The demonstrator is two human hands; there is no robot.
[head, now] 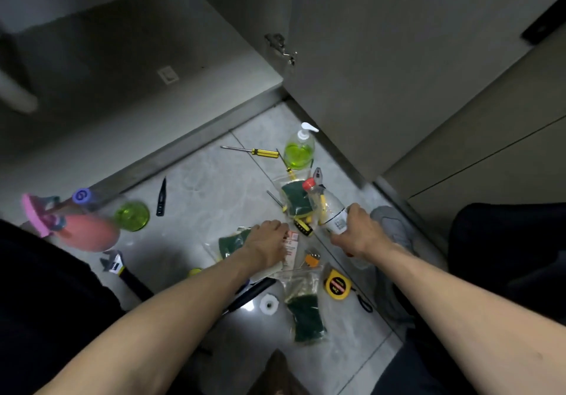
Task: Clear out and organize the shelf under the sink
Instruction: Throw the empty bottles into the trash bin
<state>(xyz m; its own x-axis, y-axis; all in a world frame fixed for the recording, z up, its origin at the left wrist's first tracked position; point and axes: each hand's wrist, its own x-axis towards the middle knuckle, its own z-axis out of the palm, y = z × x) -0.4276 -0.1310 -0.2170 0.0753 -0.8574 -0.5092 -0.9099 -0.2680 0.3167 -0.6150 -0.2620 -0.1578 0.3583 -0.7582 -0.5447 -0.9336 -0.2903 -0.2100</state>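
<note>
Clear plastic bottle [329, 211] with a red cap is held above the tiled floor [199, 186], just beside the bagged sponges [295, 200]. Right hand [360, 231] grips it around the lower body, fingers curled. Left hand [269, 241] rests on a white packet [290, 246]; whether its fingers pinch it cannot be told. Judged light, smooth, slightly crushable; the labelled midsection suits holding. Long axis tilts, cap pointing up-left toward the open shelf [137, 67].
</note>
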